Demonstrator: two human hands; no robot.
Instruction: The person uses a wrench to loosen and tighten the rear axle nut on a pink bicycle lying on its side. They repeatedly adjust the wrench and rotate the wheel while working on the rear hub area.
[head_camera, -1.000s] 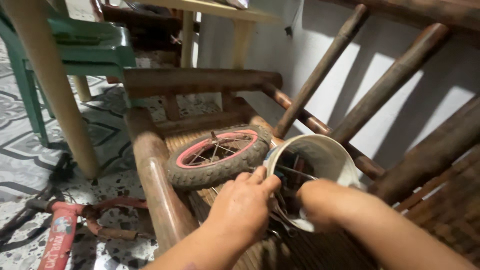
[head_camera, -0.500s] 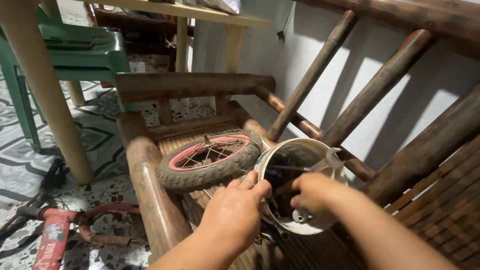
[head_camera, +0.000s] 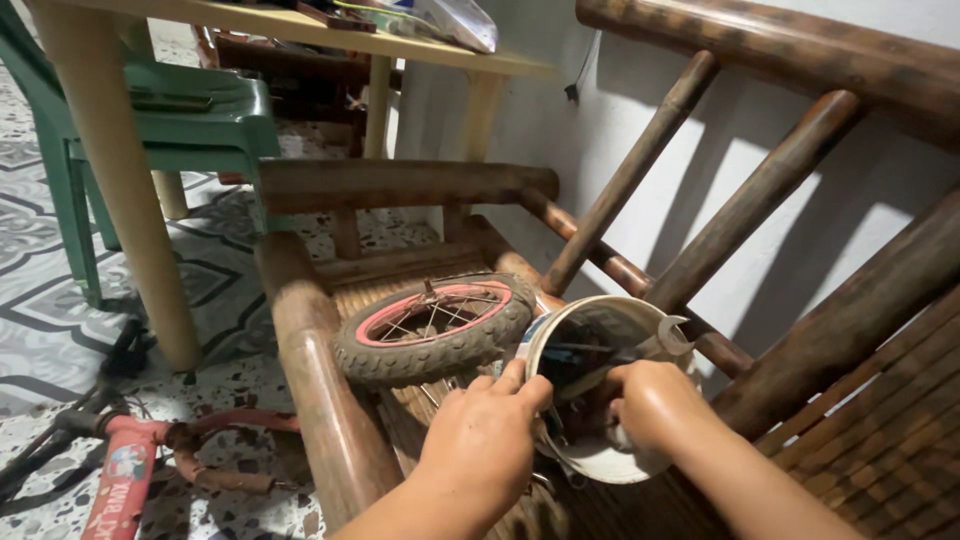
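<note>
Bucket: white plastic bucket (head_camera: 600, 460) tipped on its side on the slatted seat of a wooden bench (head_camera: 330, 400), its open mouth facing the camera; it lies just beside the small wheel and close under the slanted back rails; dark inside, with long tools half seen in the shadow

Wrench: an open-ended metal wrench (head_camera: 668, 338) pokes out over the upper right rim of the bucket; its jaw end shows clear of the rim

Left hand: left hand (head_camera: 485, 440) curled over the left rim of the bucket, fingertips hooked on the edge, gripping it; the thumb cannot be seen

Right hand: right hand (head_camera: 650, 405) reaching into the bucket's mouth, knuckles toward the camera, fingers bent down and hidden inside; whether they are closed on anything, I cannot tell

Wheel: small bicycle wheel (head_camera: 435, 328) with a worn grey tyre, pinkish-red rim and thin spokes; it lies nearly flat on the bench seat, touching the bucket's left side

Bench: dark, round wooden poles for arms and back; the near arm runs down the left of the hands

Floor: patterned tiles; a red child's bicycle frame (head_camera: 130, 465) lies at lower left, rusty in places

Behind: a green plastic chair (head_camera: 190, 110) under a pale wooden table (head_camera: 110, 170); a white wall to the right
</note>
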